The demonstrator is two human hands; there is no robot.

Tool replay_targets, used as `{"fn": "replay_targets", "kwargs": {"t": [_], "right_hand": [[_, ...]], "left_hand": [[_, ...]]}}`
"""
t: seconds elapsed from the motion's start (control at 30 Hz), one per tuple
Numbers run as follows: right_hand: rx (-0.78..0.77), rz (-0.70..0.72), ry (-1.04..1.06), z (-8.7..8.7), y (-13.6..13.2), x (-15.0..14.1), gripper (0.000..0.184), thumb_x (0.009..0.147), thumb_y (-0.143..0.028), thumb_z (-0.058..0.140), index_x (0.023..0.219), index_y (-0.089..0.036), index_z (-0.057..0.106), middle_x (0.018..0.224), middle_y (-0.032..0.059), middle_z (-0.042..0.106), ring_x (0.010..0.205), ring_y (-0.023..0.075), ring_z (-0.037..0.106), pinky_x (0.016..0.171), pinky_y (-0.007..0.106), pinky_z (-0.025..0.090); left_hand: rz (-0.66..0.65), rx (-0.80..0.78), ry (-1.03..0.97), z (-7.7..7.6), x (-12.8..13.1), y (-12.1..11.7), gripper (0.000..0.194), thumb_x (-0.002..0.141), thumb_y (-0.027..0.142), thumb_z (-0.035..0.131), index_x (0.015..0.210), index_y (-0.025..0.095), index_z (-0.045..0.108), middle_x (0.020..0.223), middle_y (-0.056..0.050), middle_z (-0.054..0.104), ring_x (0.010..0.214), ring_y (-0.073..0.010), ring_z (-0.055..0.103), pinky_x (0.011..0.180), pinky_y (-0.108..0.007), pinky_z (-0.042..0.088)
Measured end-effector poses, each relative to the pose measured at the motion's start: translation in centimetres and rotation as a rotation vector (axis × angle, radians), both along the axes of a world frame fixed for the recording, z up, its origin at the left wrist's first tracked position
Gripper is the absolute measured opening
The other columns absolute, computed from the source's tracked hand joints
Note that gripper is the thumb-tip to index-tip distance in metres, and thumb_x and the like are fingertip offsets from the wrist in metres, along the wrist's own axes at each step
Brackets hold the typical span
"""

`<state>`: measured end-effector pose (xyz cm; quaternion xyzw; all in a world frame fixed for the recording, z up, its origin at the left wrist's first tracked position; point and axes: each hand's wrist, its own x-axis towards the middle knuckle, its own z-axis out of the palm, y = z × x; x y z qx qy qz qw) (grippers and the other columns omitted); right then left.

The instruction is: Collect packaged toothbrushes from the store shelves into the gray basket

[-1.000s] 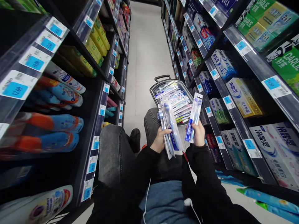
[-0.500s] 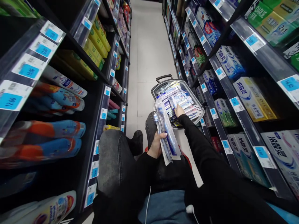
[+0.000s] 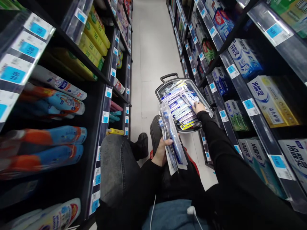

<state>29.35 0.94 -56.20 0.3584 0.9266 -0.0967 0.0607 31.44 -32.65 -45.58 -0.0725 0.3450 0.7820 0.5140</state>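
Over my right knee, my left hand (image 3: 163,148) is closed around a bundle of packaged toothbrushes (image 3: 175,140) in clear plastic, their heads pointing away from me. Beyond it a black and grey shopping basket (image 3: 158,97) holds many more toothbrush packs (image 3: 178,103), laid mostly side by side. My right hand (image 3: 199,108) is inside the basket's right part, its fingers closed on the near end of one toothbrush pack (image 3: 187,98) that lies slantwise over the others. The fingertips are partly hidden.
Shelves line both sides of a narrow aisle (image 3: 153,57). Toothpaste boxes (image 3: 268,99) fill the right shelf close to my right arm. Bottles (image 3: 57,135) and yellow packs (image 3: 96,35) stand on the left shelf. Something red (image 3: 194,163) shows under my right leg.
My right hand has moved right and slightly toward me across the basket, with a toothbrush pack at its fingers. More of the packs beneath are visible. My left hand keeps its bundle.
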Motion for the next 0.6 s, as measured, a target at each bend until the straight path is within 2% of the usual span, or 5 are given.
{"fn": "replay_targets", "kwargs": {"t": [0.23,0.33,0.43,0.53,0.6], "right_hand": [[0.055,0.04,-0.019,0.3,-3.4,-1.3,0.038,0.094,-0.027,0.042,0.117,-0.002,0.058,0.122,0.0257,0.054,0.115,0.0347,0.044,0.094,0.044,0.034],[0.078,-0.043,0.044,1.5,-5.3,-1.6,0.04,0.093,-0.03,0.043,0.119,-0.003,0.056,0.127,0.0252,0.051,0.117,0.037,0.042,0.095,0.048,0.034],[0.041,-0.092,0.175,3.2,-7.5,-1.2,0.037,0.095,-0.031,0.037,0.116,-0.01,0.059,0.121,0.0207,0.056,0.112,0.034,0.046,0.094,0.047,0.035],[-0.092,-0.077,0.297,5.2,-10.1,0.3,0.028,0.09,-0.027,0.044,0.103,-0.013,0.065,0.108,0.0171,0.062,0.106,0.0312,0.051,0.095,0.044,0.036],[-0.312,-0.101,0.475,7.1,-12.2,2.3,0.022,0.086,-0.028,0.049,0.092,-0.015,0.065,0.093,0.0119,0.065,0.091,0.0256,0.056,0.087,0.038,0.042]], "left_hand": [[-0.009,-0.032,-0.018,0.2,0.0,0.1,0.055,0.054,0.027,0.07,0.106,0.012,0.064,0.077,-0.007,0.069,0.074,-0.0259,0.067,0.069,-0.038,0.055],[0.01,-0.05,-0.017,0.7,0.0,0.2,0.058,0.052,0.026,0.07,0.107,0.011,0.064,0.074,-0.006,0.069,0.074,-0.026,0.067,0.069,-0.037,0.054],[0.028,-0.069,-0.001,1.0,0.0,0.4,0.055,0.051,0.026,0.07,0.104,0.011,0.064,0.071,-0.005,0.068,0.075,-0.0265,0.067,0.069,-0.037,0.054],[0.024,-0.081,0.006,1.0,0.0,0.4,0.048,0.051,0.026,0.072,0.095,0.01,0.064,0.07,-0.005,0.067,0.077,-0.0265,0.066,0.069,-0.036,0.053],[0.043,-0.102,0.009,0.9,0.2,0.5,0.043,0.051,0.026,0.073,0.09,0.011,0.062,0.07,-0.004,0.066,0.076,-0.0259,0.066,0.07,-0.036,0.053]]}}
